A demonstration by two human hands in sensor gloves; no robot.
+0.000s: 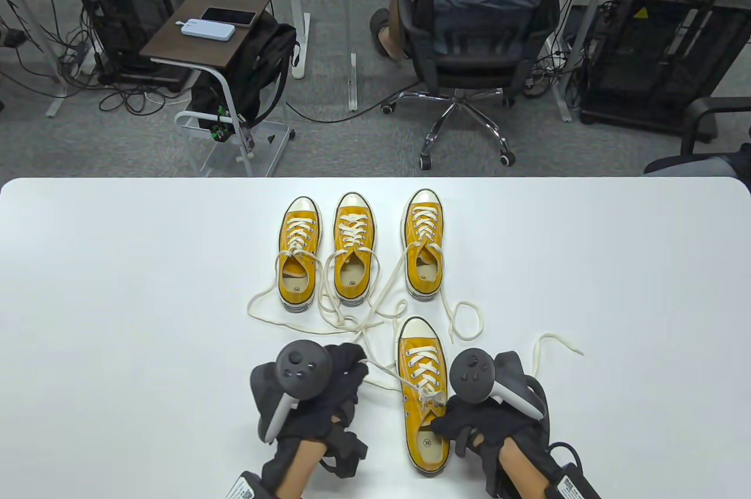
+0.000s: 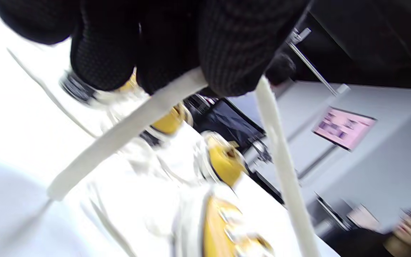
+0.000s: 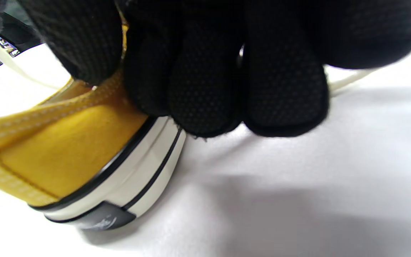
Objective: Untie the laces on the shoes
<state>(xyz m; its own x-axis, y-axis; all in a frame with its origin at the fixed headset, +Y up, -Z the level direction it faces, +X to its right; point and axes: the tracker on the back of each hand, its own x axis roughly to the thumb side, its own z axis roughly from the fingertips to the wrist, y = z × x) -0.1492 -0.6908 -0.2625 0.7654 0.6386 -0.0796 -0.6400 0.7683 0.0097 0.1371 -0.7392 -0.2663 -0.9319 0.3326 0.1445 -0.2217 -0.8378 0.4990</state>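
Left hand (image 1: 328, 387): fingers pinching cream lace (image 2: 127, 132). Right hand (image 1: 475, 422): gripping heel collar of near yellow shoe (image 1: 423, 399). Three yellow shoes (image 1: 352, 252), laces loose, on white table (image 1: 117, 287).

I cannot read any text; the insole stamps (image 1: 430, 441) and the yellow warning stickers (image 1: 640, 12) are too small.

Yellow canvas shoe (image 1: 423, 399), smooth white table (image 1: 146, 287), woven lace (image 2: 127, 132)
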